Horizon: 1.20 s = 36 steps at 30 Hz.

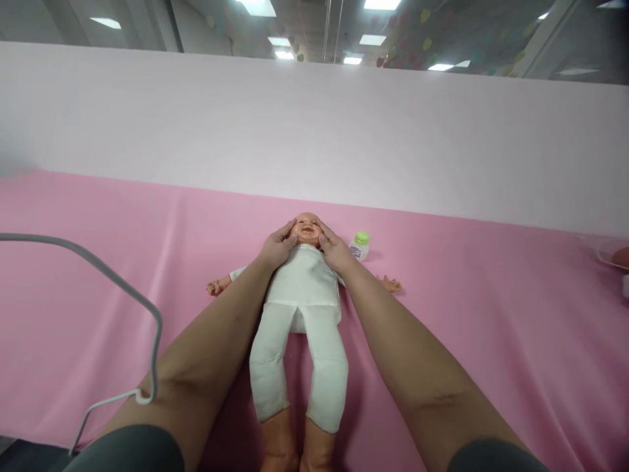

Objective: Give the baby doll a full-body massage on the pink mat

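A baby doll [304, 282] in a white top and white trousers lies on its back on a pink sheet [466, 295], head away from me and feet toward me. My left hand [279, 246] rests against the left side of the doll's head, and my right hand [334, 246] against the right side. The head is between both hands, with the fingers along its sides and the thumbs near the cheeks. Just right of my right hand stands a small clear bottle [360, 246] with a green cap.
A grey bent wire or tube [118, 278] reaches in from the left, over my left forearm. Behind the sheet rises a white wall [314, 131] with glass above it. At the far right edge is a partly visible clear container [607, 255].
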Motion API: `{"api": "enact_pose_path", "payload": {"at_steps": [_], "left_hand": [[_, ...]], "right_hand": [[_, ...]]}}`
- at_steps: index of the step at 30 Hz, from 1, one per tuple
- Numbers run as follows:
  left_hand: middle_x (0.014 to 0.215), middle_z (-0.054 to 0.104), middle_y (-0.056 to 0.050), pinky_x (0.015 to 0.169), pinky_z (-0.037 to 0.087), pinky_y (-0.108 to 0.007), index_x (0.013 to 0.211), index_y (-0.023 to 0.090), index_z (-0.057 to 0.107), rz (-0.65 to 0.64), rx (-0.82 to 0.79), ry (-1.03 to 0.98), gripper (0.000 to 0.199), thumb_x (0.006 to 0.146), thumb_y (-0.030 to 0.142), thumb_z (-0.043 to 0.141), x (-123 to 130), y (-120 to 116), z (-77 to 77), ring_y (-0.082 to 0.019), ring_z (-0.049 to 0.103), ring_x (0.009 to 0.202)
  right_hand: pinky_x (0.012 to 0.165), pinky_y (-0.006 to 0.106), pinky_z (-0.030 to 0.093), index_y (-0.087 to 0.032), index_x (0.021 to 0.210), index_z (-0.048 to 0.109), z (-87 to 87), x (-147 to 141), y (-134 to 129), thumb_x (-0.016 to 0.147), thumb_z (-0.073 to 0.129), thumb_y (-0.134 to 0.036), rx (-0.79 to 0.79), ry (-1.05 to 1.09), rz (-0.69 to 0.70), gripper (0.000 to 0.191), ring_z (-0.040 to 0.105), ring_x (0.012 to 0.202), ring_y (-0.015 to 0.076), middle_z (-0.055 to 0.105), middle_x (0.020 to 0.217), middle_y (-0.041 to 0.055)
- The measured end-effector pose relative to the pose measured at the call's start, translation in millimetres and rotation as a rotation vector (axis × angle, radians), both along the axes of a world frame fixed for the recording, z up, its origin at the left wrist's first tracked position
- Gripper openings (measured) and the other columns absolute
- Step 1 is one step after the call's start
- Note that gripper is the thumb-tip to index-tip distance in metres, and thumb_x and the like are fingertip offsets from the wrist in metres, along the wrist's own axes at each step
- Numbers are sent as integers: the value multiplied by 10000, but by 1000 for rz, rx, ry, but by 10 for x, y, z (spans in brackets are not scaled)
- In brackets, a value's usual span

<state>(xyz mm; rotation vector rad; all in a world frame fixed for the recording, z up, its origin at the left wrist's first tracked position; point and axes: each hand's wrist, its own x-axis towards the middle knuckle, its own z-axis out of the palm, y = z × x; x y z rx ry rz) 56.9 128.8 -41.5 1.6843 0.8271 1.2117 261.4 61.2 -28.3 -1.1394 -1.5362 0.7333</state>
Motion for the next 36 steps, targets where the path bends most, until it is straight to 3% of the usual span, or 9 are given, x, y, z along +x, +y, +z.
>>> {"api": "enact_pose_path", "payload": {"at_steps": [3, 8, 11, 17, 24, 31, 36], "left_hand": [[1578, 552, -88, 1250, 352, -412, 1526, 213, 573, 1, -7, -14, 742, 899, 597, 674, 7, 22, -15, -264, 505, 1473], [1595, 538, -40, 1259, 334, -387, 1516, 263, 589, 41, -1, 28, 611, 962, 518, 621, 34, -55, 34, -237, 468, 1502], [1566, 574, -27, 1224, 393, -380, 1526, 290, 577, 61, 11, 65, 670, 912, 531, 696, 50, -143, 90, -257, 521, 1457], [1513, 623, -68, 1114, 506, -384, 1550, 283, 539, 94, 51, 148, 799, 830, 534, 775, 58, -199, 122, -285, 635, 1316], [1517, 614, -84, 1092, 523, -391, 1568, 269, 507, 90, 34, 158, 850, 800, 487, 800, 65, -188, 105, -294, 637, 1304], [1609, 522, -72, 1189, 433, -387, 1573, 241, 516, 120, 34, 194, 776, 860, 436, 753, 91, -282, 205, -300, 548, 1427], [1620, 503, -34, 1251, 347, -392, 1581, 264, 506, 128, 6, 174, 695, 937, 463, 675, 104, -240, 173, -278, 481, 1491]], "right_hand": [[1290, 403, 296, -338, 1614, 417, -9, 8, -2, 971, 493, -749, 19, 21, 31, 767, 415, 1535, 220, 450, 1655, -24], [1294, 402, 286, -343, 1592, 449, 28, -13, -30, 966, 520, -732, 16, 43, 21, 741, 406, 1539, 216, 467, 1643, -28], [1298, 443, 285, -358, 1581, 462, 46, -50, -61, 939, 604, -694, -1, 3, -61, 738, 401, 1542, 243, 484, 1630, -30], [1242, 477, 399, -301, 1624, 406, 66, -108, -114, 827, 789, -612, -48, -31, -189, 938, 551, 1428, 309, 545, 1582, 47], [1233, 474, 413, -304, 1617, 416, 34, -75, -71, 747, 863, -598, -52, 11, -175, 1021, 571, 1411, 306, 562, 1567, 37], [1246, 460, 396, -278, 1616, 422, 27, -60, -65, 831, 794, -587, -56, -17, -193, 922, 534, 1450, 292, 522, 1600, 50], [1271, 446, 354, -270, 1587, 475, 69, -30, -92, 921, 656, -669, -26, 7, -160, 797, 497, 1481, 272, 528, 1596, 43]]}}
